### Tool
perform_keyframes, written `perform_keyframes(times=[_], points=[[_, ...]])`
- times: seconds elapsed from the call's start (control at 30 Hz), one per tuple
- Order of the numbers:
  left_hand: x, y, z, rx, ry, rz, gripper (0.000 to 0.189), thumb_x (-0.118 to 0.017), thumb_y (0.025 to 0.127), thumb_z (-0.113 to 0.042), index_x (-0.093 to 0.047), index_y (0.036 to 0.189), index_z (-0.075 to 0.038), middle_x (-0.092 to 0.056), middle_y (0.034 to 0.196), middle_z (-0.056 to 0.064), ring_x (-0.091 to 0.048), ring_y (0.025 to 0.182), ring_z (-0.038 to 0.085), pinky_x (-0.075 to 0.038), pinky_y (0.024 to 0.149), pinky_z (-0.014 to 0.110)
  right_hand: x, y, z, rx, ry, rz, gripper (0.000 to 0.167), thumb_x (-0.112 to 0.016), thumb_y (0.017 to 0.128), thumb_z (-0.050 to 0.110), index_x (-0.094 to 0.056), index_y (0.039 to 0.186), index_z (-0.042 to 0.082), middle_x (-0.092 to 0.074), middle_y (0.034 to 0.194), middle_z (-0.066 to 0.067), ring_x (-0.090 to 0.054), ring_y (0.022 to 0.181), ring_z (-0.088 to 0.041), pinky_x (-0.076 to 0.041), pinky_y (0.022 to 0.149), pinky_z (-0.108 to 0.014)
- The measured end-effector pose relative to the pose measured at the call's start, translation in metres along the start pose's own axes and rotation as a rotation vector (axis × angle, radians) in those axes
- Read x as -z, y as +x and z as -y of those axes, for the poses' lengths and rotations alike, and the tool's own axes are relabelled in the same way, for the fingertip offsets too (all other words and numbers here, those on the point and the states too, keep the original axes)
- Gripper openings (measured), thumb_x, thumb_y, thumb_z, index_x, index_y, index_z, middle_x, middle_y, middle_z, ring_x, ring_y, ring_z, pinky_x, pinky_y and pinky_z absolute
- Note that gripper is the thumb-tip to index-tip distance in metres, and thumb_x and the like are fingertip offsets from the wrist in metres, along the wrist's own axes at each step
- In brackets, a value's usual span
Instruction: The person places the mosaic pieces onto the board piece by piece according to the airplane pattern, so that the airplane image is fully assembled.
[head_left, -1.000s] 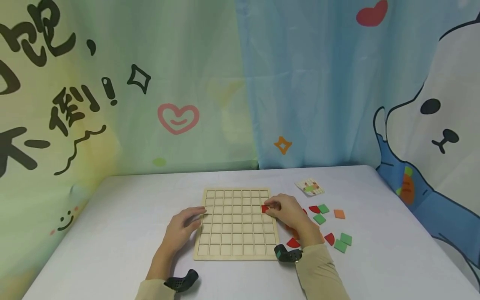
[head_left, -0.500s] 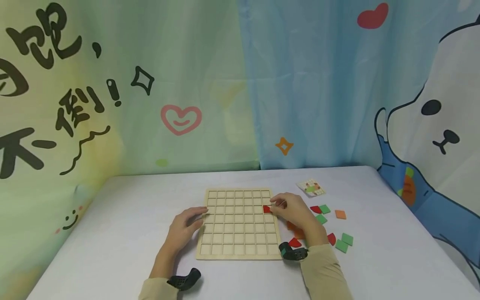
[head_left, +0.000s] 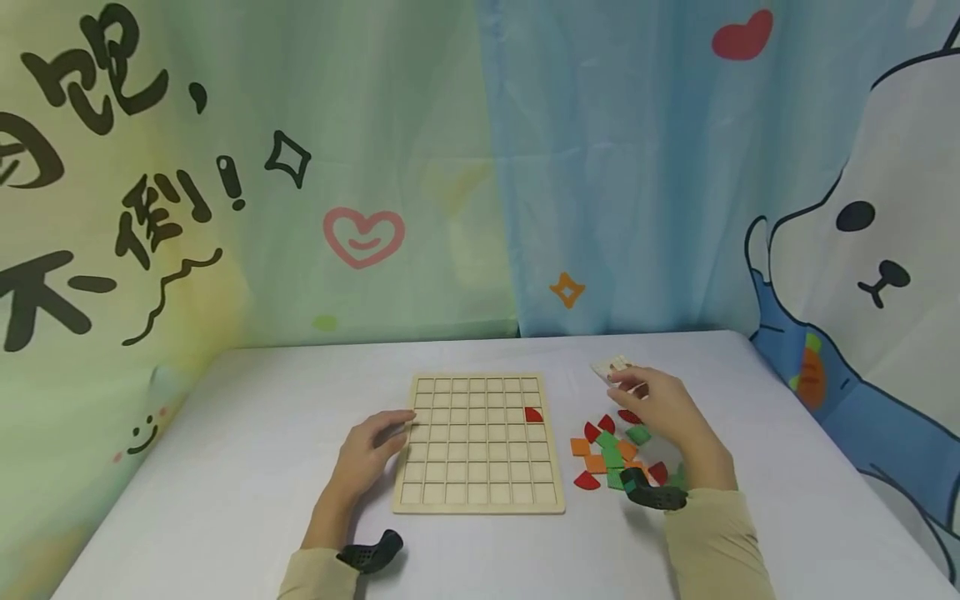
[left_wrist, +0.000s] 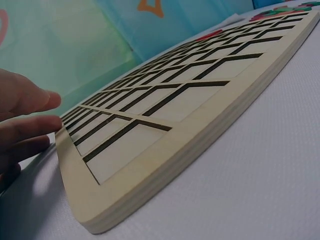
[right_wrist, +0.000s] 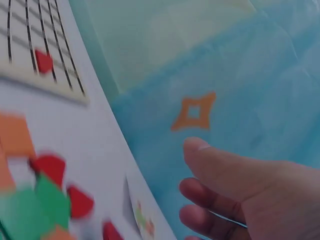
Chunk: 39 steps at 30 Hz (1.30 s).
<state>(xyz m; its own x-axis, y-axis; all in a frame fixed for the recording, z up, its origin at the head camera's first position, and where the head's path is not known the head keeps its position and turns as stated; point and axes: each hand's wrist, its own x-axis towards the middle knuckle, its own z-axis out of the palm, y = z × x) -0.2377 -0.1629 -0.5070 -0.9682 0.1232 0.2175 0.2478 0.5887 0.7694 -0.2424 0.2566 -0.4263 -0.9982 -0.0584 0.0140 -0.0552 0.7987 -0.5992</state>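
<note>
A light wooden grid board (head_left: pixel 477 508) lies on the white table. A red quarter-circle tile (head_left: pixel 533 415) sits in one of its cells near the right edge. My left hand (head_left: pixel 366 450) is at the board's left edge, fingertips right at the rim with fingers loosely extended, as the left wrist view (left_wrist: pixel 22 120) also has it. Over the loose tiles and beside a small patterned card (head_left: pixel 609 365), my right hand (head_left: pixel 663 408) hovers with nothing in it. Thumb and fingers stand apart in the right wrist view, where the card (right_wrist: pixel 142 215) lies below and left of them.
To the board's right lies a loose cluster of red quarter-circles (head_left: pixel 587 481), green squares (head_left: pixel 639 434) and orange squares (head_left: pixel 581 447). My right forearm and black wrist device (head_left: pixel 652 492) cover some of them. A printed curtain (head_left: pixel 420 167) hangs behind the table.
The red tile, earlier under my right fingertips, now lies free in its cell. My right hand has let go and moved right toward the card. My left hand stays at the board's edge.
</note>
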Motion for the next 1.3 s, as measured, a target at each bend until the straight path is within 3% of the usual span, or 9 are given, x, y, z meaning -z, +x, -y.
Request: perform_keyframes(times=[0.2,0.47,0.7,0.93,1.03,1.2,1.3], points=[[-0.001,0.0,0.001,-0.001,-0.012,0.003,0.032,-0.062,0.086,-0.018,-0.066,0.118,-0.016,-0.063,0.127,0.005,-0.052,0.127,0.028,-0.035,0.111,0.05,0.012,-0.016,-0.035,-0.076,-0.052,-0.007,0.044,-0.066,0.089,0.031,-0.059,0.125,0.007,-0.06,0.113,-0.019,-0.05,0.094,-0.027,-0.045,0.069,-0.028],[0.002,-0.001,0.003,0.021,0.003,-0.005,0.031,-0.062,0.087,-0.019,-0.066,0.118,-0.017,-0.063,0.126,0.005,-0.052,0.126,0.028,-0.035,0.111,0.049,-0.001,-0.021,-0.078,-0.173,-0.047,0.018,0.06,-0.066,0.088,0.035,-0.047,0.137,0.005,-0.051,0.12,-0.024,-0.047,0.098,-0.033,-0.048,0.077,-0.04],[0.001,-0.003,0.004,0.0,-0.011,-0.013,0.031,-0.062,0.087,-0.019,-0.067,0.118,-0.016,-0.064,0.126,0.005,-0.053,0.126,0.029,-0.037,0.11,0.05,-0.008,-0.024,-0.085,-0.213,-0.015,0.016,0.062,-0.066,0.088,0.035,-0.045,0.139,0.006,-0.048,0.124,-0.025,-0.047,0.105,-0.038,-0.048,0.087,-0.055],[-0.002,-0.001,-0.001,0.012,-0.027,-0.015,0.032,-0.062,0.086,-0.017,-0.067,0.118,-0.017,-0.064,0.126,0.005,-0.052,0.126,0.029,-0.036,0.111,0.05,0.003,-0.029,-0.098,-0.266,-0.029,0.038,0.065,-0.065,0.088,0.04,-0.045,0.139,0.005,-0.046,0.13,-0.029,-0.047,0.11,-0.041,-0.046,0.089,-0.058],[-0.002,-0.001,-0.002,0.02,-0.016,-0.017,0.032,-0.062,0.086,-0.018,-0.066,0.118,-0.018,-0.063,0.127,0.004,-0.051,0.127,0.029,-0.035,0.111,0.051,0.004,-0.028,-0.101,-0.266,-0.027,0.028,0.063,-0.065,0.088,0.038,-0.046,0.138,0.004,-0.049,0.13,-0.027,-0.048,0.106,-0.038,-0.047,0.087,-0.054],[-0.002,0.0,-0.001,0.028,-0.001,-0.032,0.032,-0.063,0.085,-0.019,-0.067,0.117,-0.019,-0.064,0.126,0.004,-0.052,0.127,0.029,-0.036,0.11,0.052,0.002,-0.026,-0.099,-0.302,-0.002,0.021,0.057,-0.066,0.089,0.034,-0.05,0.135,0.005,-0.054,0.113,-0.02,-0.047,0.096,-0.03,-0.045,0.074,-0.038],[-0.002,0.0,-0.001,0.016,-0.01,-0.031,0.031,-0.063,0.086,-0.02,-0.067,0.117,-0.018,-0.064,0.125,0.004,-0.052,0.126,0.029,-0.036,0.11,0.051,0.001,-0.027,-0.098,-0.324,-0.006,0.021,0.056,-0.066,0.088,0.031,-0.05,0.135,0.004,-0.054,0.107,-0.018,-0.047,0.095,-0.03,-0.044,0.073,-0.036]])
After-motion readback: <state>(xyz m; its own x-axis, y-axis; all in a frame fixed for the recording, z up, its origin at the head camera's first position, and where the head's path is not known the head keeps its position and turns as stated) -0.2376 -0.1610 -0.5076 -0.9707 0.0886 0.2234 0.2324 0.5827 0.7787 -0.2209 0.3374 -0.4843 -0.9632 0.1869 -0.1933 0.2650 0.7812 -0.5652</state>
